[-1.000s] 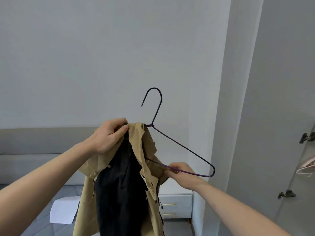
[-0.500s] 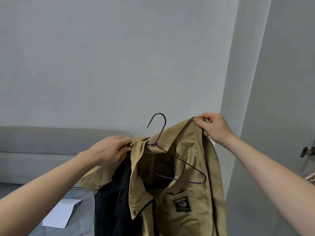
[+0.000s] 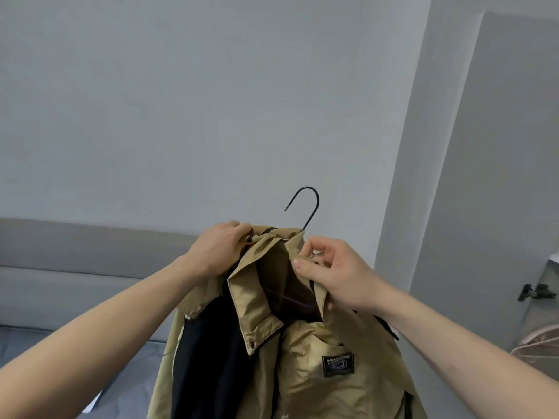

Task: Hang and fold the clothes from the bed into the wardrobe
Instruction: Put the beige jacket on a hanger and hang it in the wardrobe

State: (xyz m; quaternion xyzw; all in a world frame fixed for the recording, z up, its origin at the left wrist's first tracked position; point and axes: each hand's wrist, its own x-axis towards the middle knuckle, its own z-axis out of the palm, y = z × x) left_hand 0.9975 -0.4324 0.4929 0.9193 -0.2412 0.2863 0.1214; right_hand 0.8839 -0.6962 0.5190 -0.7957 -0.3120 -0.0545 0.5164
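A tan jacket [image 3: 335, 385] with black lining and a dark chest patch hangs in front of me on a thin dark wire hanger [image 3: 311, 207]. The hanger's hook sticks up above the collar; its bars are mostly hidden inside the jacket. My left hand [image 3: 217, 249] grips the collar and the hanger's neck at the top left. My right hand [image 3: 329, 273] pinches the right side of the collar between thumb and fingers.
A grey padded headboard [image 3: 75, 267] and the bed [image 3: 27, 343] lie at the lower left, with a white sheet of paper [image 3: 90, 405] on the bed. The wardrobe door [image 3: 514, 176] with a black hinge [image 3: 534, 290] stands at the right, a pink hanger [image 3: 541, 343] inside.
My right hand drew the jacket's right side over the hanger, then came down from the raised shoulder to the collar. The jacket now covers both hanger arms.
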